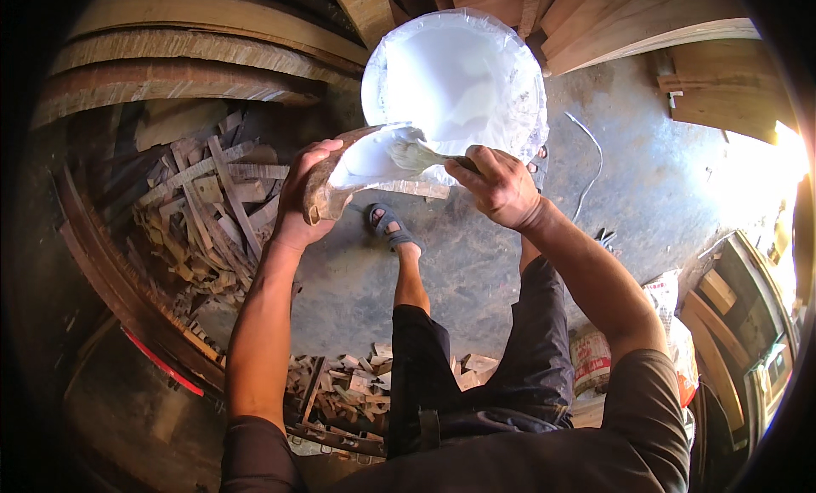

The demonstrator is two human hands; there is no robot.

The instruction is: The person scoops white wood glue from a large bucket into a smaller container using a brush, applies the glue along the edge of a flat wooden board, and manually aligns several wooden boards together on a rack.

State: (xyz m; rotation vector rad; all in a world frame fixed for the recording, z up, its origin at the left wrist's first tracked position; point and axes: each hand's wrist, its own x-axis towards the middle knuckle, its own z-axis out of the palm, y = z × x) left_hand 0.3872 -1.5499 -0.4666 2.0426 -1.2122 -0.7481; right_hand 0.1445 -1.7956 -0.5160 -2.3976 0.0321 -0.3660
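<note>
Gripping the curved wood piece [340,174] between left-hand fingers [302,187].

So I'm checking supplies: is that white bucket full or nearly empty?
Well filled: white paste covers the bucket's whole opening almost to the rim. Its depth cannot be told.

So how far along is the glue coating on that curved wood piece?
Done: white glue covers most of the curved wood piece. In hand: the left hand holds the piece up while the right hand works a brush over it, above the glue bucket. Left: the lower end looks bare.
</note>
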